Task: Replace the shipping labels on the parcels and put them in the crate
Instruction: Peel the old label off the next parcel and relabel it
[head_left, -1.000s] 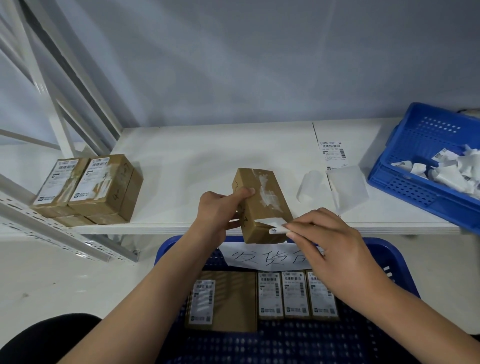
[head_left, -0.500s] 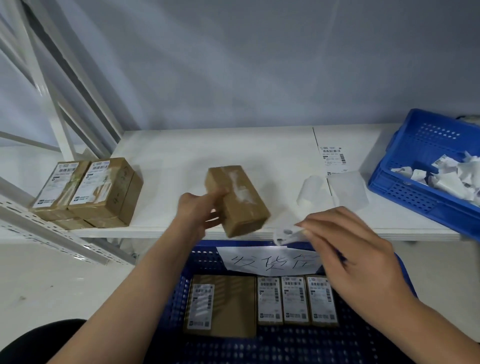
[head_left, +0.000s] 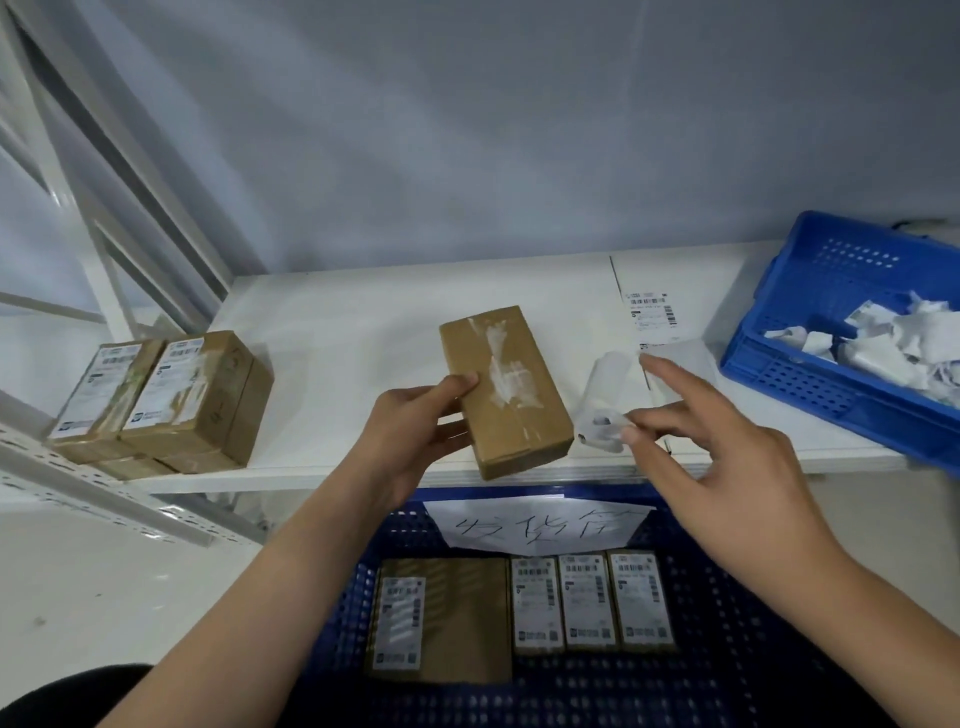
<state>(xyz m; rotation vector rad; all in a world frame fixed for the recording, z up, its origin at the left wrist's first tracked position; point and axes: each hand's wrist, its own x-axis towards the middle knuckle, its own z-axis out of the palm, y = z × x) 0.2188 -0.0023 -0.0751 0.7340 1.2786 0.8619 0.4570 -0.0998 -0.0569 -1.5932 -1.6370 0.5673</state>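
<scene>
The left hand (head_left: 410, 431) is gripping a brown parcel (head_left: 504, 389) by its side, thumb on top and fingers curled beneath, holding it over the front edge of the white shelf (head_left: 363, 322). Its top is showing only torn white residue, so the old label looks removed. The right hand (head_left: 727, 467) is pinching a crumpled label scrap (head_left: 602, 423) between thumb and fingertip, the other fingers spread. Four relabelled parcels are lying in the crate (head_left: 753, 597) below; a fresh label (head_left: 649, 310) is waiting on the shelf, and a stack of parcels (head_left: 166, 395) at left is probably awaiting treatment. Scraps are filling the blue bin (head_left: 810, 374) at right.
</scene>
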